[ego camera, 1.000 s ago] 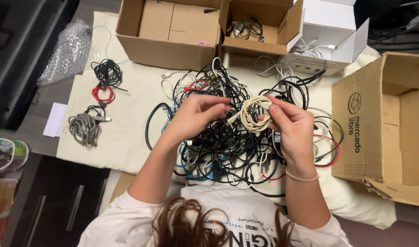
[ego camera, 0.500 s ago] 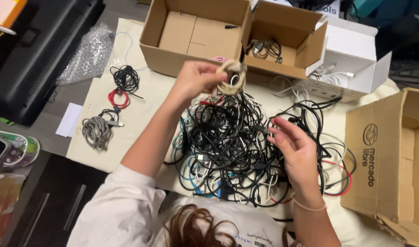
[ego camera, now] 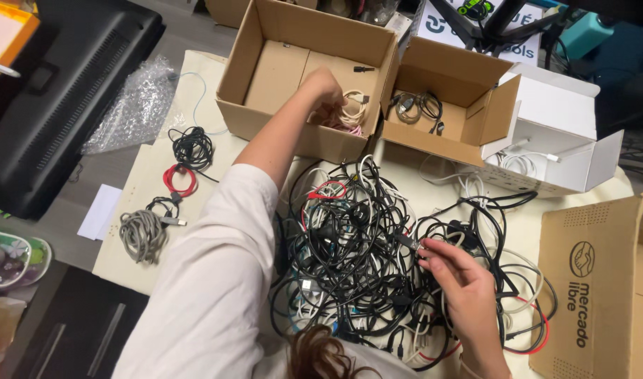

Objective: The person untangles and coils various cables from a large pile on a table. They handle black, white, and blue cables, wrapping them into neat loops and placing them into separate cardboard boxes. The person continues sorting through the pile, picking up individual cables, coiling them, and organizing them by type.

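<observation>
While sorting cables, a person reaches into a cardboard box (ego camera: 265,70).
Left hand (ego camera: 326,90), earlier above the tangled cable pile (ego camera: 363,260), now lowers its gripped cream coiled cable (ego camera: 353,109) inside; right hand (ego camera: 456,270) pinches a black cable (ego camera: 405,242).

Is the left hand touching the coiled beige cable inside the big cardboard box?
Touching. The head view shows the left hand reaching into the large cardboard box, its fingers closed around the coiled beige cable, with no gap between them.

Surroundings: items lying beyond the work in hand

Far left, bubble wrap (ego camera: 135,105); near it a black coiled cable (ego camera: 192,147), red coiled cable (ego camera: 179,180), grey coiled cable (ego camera: 142,234). White paper slip (ego camera: 101,211) left. White box (ego camera: 556,151) far right; brown carton (ego camera: 602,281) near right. Black case (ego camera: 62,91) far left.
</observation>
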